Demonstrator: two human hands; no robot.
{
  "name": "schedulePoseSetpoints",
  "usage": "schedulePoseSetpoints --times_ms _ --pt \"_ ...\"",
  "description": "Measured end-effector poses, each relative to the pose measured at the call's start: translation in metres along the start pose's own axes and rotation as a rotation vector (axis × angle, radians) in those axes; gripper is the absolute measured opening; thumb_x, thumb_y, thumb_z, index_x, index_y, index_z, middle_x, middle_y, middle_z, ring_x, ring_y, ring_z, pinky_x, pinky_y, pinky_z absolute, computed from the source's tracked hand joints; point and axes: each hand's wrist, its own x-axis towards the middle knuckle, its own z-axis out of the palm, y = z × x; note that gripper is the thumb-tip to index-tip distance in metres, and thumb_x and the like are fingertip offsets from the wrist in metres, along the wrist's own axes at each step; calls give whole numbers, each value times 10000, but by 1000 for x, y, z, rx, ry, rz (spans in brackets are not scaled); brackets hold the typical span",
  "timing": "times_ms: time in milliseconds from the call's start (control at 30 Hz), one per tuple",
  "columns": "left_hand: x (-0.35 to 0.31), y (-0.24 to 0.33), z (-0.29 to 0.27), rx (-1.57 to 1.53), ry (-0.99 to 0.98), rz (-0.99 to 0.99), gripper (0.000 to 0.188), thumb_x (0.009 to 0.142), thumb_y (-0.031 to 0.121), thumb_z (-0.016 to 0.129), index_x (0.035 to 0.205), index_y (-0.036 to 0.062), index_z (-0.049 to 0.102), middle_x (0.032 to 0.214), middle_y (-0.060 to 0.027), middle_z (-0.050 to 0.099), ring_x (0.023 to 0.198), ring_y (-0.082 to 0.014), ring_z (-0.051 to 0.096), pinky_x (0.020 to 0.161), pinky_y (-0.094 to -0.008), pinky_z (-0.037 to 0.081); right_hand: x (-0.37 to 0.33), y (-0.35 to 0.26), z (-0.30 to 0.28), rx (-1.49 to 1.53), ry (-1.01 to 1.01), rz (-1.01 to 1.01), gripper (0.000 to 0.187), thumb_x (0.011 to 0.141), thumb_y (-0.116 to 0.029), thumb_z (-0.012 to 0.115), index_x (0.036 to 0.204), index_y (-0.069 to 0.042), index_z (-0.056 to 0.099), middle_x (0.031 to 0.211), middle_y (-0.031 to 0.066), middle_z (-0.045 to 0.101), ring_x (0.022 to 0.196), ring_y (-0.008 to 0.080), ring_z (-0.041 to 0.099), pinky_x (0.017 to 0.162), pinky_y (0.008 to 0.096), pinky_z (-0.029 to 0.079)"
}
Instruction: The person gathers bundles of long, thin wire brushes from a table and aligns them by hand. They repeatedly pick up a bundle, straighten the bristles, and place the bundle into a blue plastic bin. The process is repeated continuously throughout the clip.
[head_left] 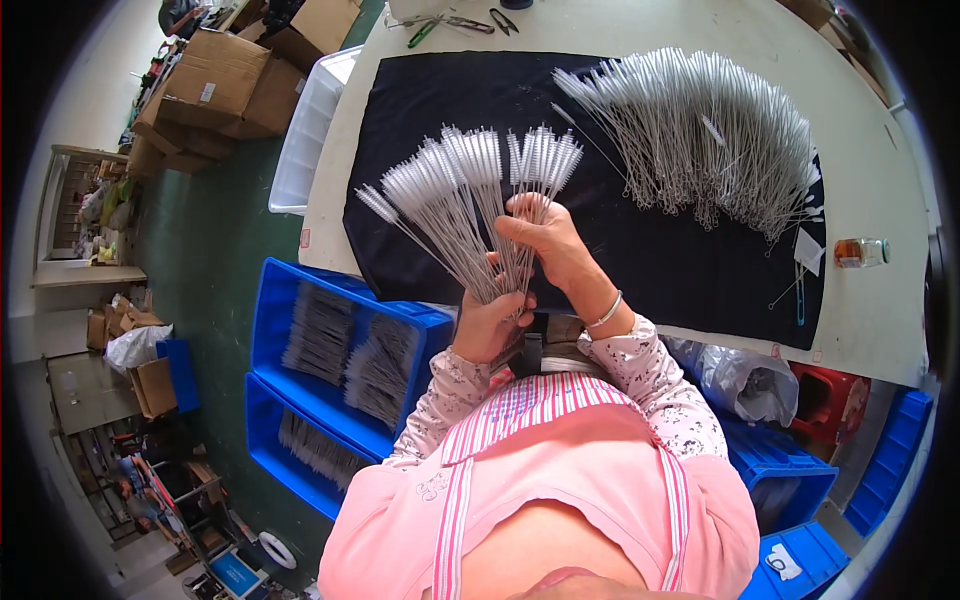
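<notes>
My left hand is closed round the lower wire stems of a thick bunch of straw brushes, whose white bristle heads fan out away from me. Above it, my right hand grips the stems of a smaller cluster of the same brushes, standing slightly apart from the main bunch. Both hands are over the near part of a black cloth. A large pile of similar brushes lies at the cloth's far right, bristles away from me and looped wire ends toward me.
The white table carries a small glass jar, a blue-handled tool and thread snips. Blue crates holding more brushes stand below left. A white bin adjoins the table's left edge; a red stool is at lower right.
</notes>
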Motion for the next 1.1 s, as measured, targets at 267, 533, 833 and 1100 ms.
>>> schedulePoseSetpoints --times_ms 267,533,833,1100 --pt "1 -3 -8 14 -15 -54 608 774 -24 635 1289 128 350 1076 -115 561 790 -213 599 560 -293 460 -5 -2 -2 -27 -53 32 119 823 -79 698 805 -64 581 697 -28 553 596 59 542 566 227 497" --pt "0 2 -6 4 -39 -41 592 783 -26 620 1290 117 351 1087 -136 564 799 -207 596 570 -290 457 -3 4 -8 166 -152 82 130 847 -58 654 836 -67 526 741 -5 552 602 106 590 661 406 609" --pt "-2 4 -25 86 -15 73 556 792 -63 605 1276 109 393 1082 -157 597 766 -183 600 562 -266 458 -9 -14 0 6 -123 -270 332 847 -154 686 1122 -9 568 961 3 606 850 65 551 706 218 469" --pt "-6 7 -49 303 4 181 519 798 -74 616 1250 89 419 1039 -163 626 757 -180 612 570 -261 473 -11 -100 -1 -551 3 -560 226 860 -76 628 1065 16 653 900 56 667 767 59 574 663 186 449"
